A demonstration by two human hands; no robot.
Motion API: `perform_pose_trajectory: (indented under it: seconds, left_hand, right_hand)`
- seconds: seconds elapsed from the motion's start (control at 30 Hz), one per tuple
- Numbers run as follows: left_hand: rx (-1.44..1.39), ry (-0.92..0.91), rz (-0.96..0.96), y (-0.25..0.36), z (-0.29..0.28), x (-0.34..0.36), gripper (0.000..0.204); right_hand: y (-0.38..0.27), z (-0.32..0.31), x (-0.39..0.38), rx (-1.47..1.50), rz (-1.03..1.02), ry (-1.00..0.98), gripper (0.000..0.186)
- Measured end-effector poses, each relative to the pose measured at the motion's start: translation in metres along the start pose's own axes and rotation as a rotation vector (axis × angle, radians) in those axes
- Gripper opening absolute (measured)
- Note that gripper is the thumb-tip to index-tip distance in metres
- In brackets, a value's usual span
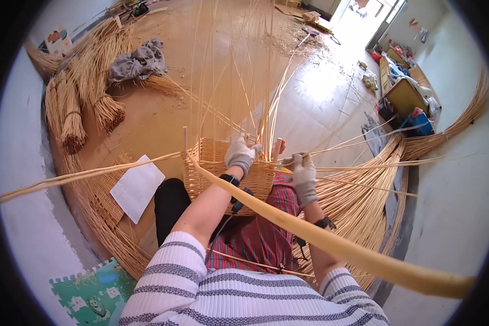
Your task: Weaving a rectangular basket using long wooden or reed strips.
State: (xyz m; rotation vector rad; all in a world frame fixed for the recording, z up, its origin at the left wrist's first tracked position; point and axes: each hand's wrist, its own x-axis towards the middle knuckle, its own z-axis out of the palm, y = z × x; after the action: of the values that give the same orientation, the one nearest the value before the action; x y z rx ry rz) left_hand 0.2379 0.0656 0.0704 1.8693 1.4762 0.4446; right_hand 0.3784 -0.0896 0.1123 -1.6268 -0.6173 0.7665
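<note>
Noted right of the basket: a great fanned bundle of loose canes, straw-yellow, smooth and slender — judged to be stock not yet woven. Logged beyond the basket to the left: tied sheaves of similar material, with reddish-brown cut ends. Found on the lap, over a red checked cloth: the basket itself, squarish, close-woven, honey-coloured and ribbed in texture. Judged part-finished, with walls built up but no closed border visible along the top. Observed rising above the basket: long thin uprights, unwoven, apparently left to be worked in or trimmed. Recorded from near the basket's left corner toward the lower right: a thick pale rod, round, smooth and gently curved. Seen at the basket's upper edge: the left hand in a pale fabric glove, fingers bent; cannot tell its grip, owing to hidden fingertips. Seen just right of the basket: the right hand, likewise gloved, apparently closed on slender weaving strands running outward. Listed last, at the basket's right corner: a short upright peg, apparently wooden.
</note>
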Motion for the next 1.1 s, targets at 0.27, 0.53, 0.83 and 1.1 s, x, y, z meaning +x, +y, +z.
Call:
perform_pose_trajectory:
  seconds: [0.27,0.53,0.83,1.1]
  left_hand:
    - [0.401,0.162,0.744,-0.032,0.025,-0.061,0.059]
    - [0.457,-0.06,0.733,-0.019,0.016,-0.05,0.06]
    - [0.677,0.049,0.525,-0.14,-0.07,-0.082,0.079]
    - [0.861,0.027,0.504,-0.181,-0.045,-0.054,0.11]
  right_hand:
    - [0.022,-0.007,0.038,-0.998,-0.748,0.126,0.015]
    - [0.047,-0.005,0.059,-1.297,-0.601,0.239,0.031]
    - [0.023,-0.009,0.084,-1.307,-0.492,0.172,0.03]
    - [0.004,0.022,0.124,-1.319,-0.489,0.21,0.028]
